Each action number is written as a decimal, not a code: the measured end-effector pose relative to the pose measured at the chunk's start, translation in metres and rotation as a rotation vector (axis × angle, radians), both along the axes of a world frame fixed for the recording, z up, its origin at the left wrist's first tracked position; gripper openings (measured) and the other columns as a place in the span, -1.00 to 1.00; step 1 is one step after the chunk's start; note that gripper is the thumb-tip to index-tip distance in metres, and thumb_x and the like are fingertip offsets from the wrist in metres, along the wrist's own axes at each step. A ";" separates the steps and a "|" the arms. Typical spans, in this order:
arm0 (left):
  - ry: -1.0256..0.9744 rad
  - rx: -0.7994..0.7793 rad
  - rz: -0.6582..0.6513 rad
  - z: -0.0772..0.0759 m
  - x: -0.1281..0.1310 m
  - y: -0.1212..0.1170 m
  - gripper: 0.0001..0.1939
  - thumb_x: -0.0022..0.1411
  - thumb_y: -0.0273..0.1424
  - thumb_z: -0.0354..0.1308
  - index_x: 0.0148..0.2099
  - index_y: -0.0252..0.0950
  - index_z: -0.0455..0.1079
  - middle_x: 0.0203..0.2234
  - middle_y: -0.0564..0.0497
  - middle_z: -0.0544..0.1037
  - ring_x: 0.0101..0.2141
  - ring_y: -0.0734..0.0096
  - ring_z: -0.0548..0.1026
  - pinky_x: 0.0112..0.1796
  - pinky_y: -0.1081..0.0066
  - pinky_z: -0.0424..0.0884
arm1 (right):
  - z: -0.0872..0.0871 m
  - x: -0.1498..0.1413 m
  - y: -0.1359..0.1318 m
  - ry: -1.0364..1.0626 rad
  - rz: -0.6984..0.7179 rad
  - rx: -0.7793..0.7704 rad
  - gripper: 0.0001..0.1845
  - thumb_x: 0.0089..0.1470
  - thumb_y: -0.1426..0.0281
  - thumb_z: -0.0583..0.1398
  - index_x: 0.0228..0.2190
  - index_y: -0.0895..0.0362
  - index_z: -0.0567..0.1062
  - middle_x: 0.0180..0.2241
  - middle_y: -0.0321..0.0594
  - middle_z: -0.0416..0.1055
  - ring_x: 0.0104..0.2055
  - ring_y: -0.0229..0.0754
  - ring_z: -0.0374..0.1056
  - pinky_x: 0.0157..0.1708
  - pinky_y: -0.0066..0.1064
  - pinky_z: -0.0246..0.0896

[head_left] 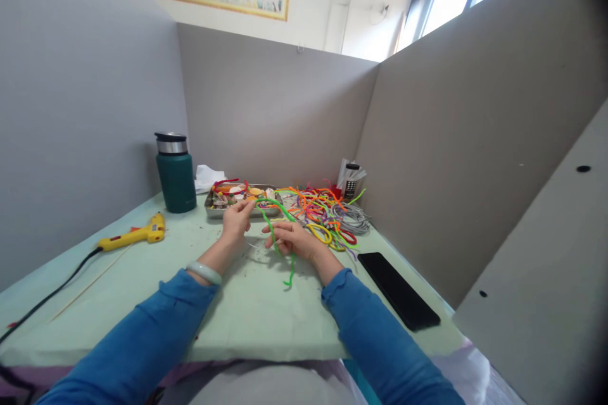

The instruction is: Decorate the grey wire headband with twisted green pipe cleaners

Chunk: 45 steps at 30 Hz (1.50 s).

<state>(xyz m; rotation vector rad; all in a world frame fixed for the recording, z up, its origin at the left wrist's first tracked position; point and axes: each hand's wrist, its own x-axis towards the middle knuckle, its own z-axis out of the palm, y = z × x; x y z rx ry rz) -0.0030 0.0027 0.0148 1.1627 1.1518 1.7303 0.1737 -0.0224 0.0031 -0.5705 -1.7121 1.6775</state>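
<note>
A bright green pipe cleaner (272, 223) loops between both hands over the pale green table. My left hand (236, 218) pinches its upper end near the metal tray. My right hand (293, 239) is closed round its middle, and the loose tail hangs down towards me. A pale bangle sits on my left wrist. Both sleeves are blue.
A metal tray (211, 208) with small craft bits and a heap of coloured pipe cleaners (323, 212) lie behind the hands. A dark green flask (175, 172) stands back left, with a yellow glue gun (135, 235) and a thin wooden stick (90, 285) on the left. A black phone (397, 289) lies right. Grey partitions wall in the desk.
</note>
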 end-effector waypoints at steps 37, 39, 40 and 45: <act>0.182 -0.067 0.036 0.008 -0.011 0.002 -0.68 -0.13 -0.19 0.26 -0.38 -0.33 0.44 -0.81 0.20 0.19 -0.78 0.65 0.06 -0.73 0.54 -0.07 | 0.015 0.021 0.013 0.154 -0.590 0.207 -0.72 -0.13 0.19 0.25 -0.54 0.17 0.47 -0.63 -0.30 0.32 -0.63 -0.36 0.07 -0.64 -0.49 -0.09; 0.220 -0.131 -0.112 0.009 -0.008 0.000 -0.70 -0.14 -0.20 0.27 -0.41 -0.33 0.42 -0.83 0.22 0.12 -0.79 0.66 0.03 -0.74 0.54 -0.10 | 0.019 0.025 0.012 0.259 -0.552 0.089 -0.69 -0.13 0.16 0.25 -0.50 0.18 0.48 -0.60 -0.27 0.34 -0.61 -0.35 0.10 -0.64 -0.49 -0.08; 0.229 -0.174 -0.191 0.009 -0.007 -0.002 -0.71 -0.15 -0.21 0.28 -0.43 -0.33 0.40 -0.84 0.23 0.09 -0.79 0.65 0.02 -0.74 0.54 -0.09 | 0.021 0.026 0.012 0.310 -0.519 0.040 -0.64 -0.11 0.11 0.23 -0.45 0.18 0.50 -0.55 -0.22 0.38 -0.58 -0.32 0.15 -0.61 -0.49 -0.02; 0.214 -0.239 -0.381 0.010 -0.001 -0.009 -0.69 -0.13 -0.22 0.29 -0.42 -0.33 0.34 -0.84 0.28 0.00 -0.77 0.69 -0.07 -0.73 0.55 -0.11 | 0.017 0.025 0.018 0.365 -0.459 -0.015 -0.38 -0.05 -0.12 0.04 -0.40 0.17 0.52 -0.39 -0.11 0.47 -0.41 -0.21 0.31 -0.44 -0.41 0.17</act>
